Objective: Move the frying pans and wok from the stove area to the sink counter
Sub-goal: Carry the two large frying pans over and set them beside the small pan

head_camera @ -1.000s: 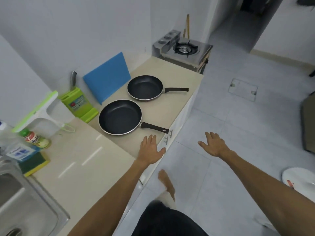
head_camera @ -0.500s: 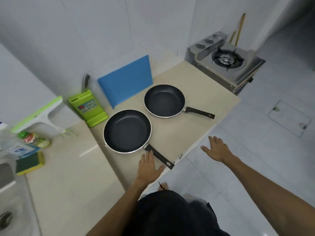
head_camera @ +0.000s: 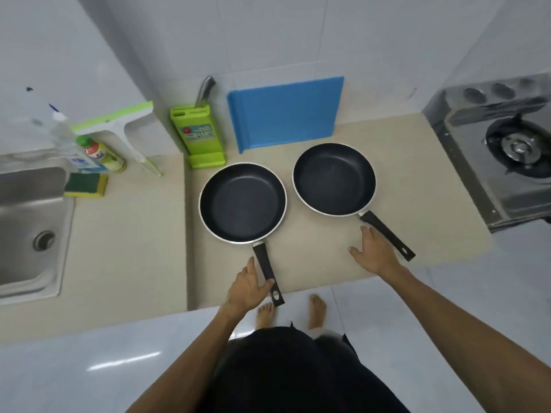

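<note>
Head view: two black frying pans (head_camera: 243, 202) (head_camera: 334, 179) are counted on the counter (head_camera: 313, 251) beside the gas stove (head_camera: 504, 150); no wok is seen. Nothing is moved to the sink (head_camera: 29, 222) side yet. The left hand (head_camera: 247, 286) is spread wide against one handle, the right hand (head_camera: 374, 251) open beside the other.

Two black pans sit side by side just in front of the blue cutting board (head_camera: 284, 113).

I see my left hand (head_camera: 247, 286) touching the left pan (head_camera: 242, 202) handle, fingers spread; my right hand (head_camera: 374, 251) lies flat beside the right pan (head_camera: 334, 179) handle, stove (head_camera: 504, 150) right of the board.
</note>
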Motion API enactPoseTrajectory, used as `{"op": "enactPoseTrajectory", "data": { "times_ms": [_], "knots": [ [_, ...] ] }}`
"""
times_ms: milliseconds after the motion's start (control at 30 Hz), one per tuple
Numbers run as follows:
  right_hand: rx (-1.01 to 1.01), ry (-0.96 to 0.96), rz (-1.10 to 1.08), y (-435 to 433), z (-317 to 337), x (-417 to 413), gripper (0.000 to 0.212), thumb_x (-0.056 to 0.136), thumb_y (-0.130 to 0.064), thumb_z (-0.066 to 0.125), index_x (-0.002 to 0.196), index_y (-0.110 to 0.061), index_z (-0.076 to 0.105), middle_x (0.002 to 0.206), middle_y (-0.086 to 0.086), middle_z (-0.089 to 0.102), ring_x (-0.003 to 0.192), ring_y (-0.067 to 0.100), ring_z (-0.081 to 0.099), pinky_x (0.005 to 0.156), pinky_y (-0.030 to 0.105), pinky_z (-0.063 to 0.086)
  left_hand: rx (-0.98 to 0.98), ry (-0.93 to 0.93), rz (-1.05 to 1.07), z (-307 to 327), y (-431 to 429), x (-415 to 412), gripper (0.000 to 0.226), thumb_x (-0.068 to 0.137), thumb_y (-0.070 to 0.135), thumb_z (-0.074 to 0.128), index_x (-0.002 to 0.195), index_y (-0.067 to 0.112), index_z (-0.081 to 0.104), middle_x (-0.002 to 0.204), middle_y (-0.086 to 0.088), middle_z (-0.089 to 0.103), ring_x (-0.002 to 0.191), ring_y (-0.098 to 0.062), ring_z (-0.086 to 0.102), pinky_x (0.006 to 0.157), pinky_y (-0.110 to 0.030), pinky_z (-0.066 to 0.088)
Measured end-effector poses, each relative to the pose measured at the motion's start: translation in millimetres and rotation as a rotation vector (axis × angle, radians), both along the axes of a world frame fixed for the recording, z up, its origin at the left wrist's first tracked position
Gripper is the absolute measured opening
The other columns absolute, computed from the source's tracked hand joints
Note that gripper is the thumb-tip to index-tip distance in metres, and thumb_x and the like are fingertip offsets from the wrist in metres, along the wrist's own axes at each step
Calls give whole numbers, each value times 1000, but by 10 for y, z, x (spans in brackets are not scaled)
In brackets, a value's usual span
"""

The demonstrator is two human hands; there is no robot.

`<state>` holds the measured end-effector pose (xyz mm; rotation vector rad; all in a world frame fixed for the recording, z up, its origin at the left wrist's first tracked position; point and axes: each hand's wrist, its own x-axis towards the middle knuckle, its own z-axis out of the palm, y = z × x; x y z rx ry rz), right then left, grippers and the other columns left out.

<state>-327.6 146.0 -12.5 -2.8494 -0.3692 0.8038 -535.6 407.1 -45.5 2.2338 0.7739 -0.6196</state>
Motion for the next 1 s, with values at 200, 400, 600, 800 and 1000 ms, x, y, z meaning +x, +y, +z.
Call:
{"op": "enactPoseTrajectory", "data": {
  "times_ms": [200, 400, 600, 800, 1000],
  "knots": [
    [-60, -205, 101, -434, -311, 479, 57, 88, -15, 73, 135, 9, 52, 129, 33, 58, 116, 52, 55, 92, 60, 49, -3, -37, 245, -269, -428, 97, 89, 94, 42, 61, 156, 2, 10, 142, -26, 52, 121, -43, 58, 98, -52, 51],
    [4, -79, -37, -789, -657, 771, 63, 99, -25, 62, 151, 1, 37, 131, 29, 56, 107, 48, 63, 80, 49, 51, -35, -199, 439, -457, -609, 239, 85, 90, 33, 69, 153, 8, 18, 133, -20, 57, 110, -41, 62, 86, -47, 55],
    [115, 44, -126, -875, -918, 783, 47, 105, -31, 52, 145, -7, 47, 95, 23, 71, 81, 40, 68, 64, 37, 47, -276, -255, 801, -645, -612, 341, 60, 99, 23, 59, 150, 18, 28, 106, -15, 66, 66, -30, 74, 54, -43, 62],
    [403, 391, -376, -679, -1002, 717, 24, 103, -36, 57, 114, -14, 58, 75, 15, 72, 47, 24, 64, 47, 36, 55, -543, -310, 1030, -788, -521, 422, 30, 101, 42, 53, 108, 13, 53, 91, -13, 77, 52, -34, 69, 41, -38, 56],
    [551, 668, -597, -402, -1027, 822, 44, 103, -55, 50, 106, -12, 60, 80, 22, 77, 50, 32, 66, 44, 31, 50, -603, -359, 1054, -820, -466, 467, 35, 106, 37, 44, 110, 3, 52, 80, -15, 77, 40, -31, 62, 35, -34, 53]
  ]
}}
